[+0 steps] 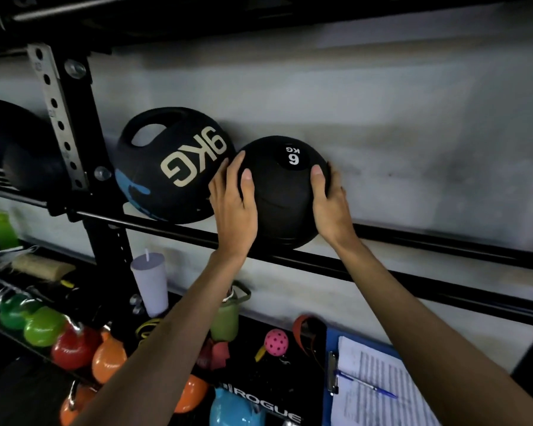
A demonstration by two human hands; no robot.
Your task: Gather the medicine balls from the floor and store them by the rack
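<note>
A black 6 kg medicine ball [282,195] sits on the black rack rail [413,244] against the grey wall. My left hand [233,204] holds its left side and my right hand [331,201] holds its right side, fingers curved round the ball. Just left of it, touching or nearly touching, rests a larger black 9 kg ball [173,167] with a handle and a blue patch. Another dark ball [16,146] lies on the shelf at the far left, partly hidden by the rack upright [71,118].
Below the rail a shelf holds coloured kettlebells [74,345], a white tumbler [151,281], a green bottle [225,318], a pink perforated ball [276,342] and a blue clipboard with paper and pen [370,388]. The rail runs on to the right with bare wall behind.
</note>
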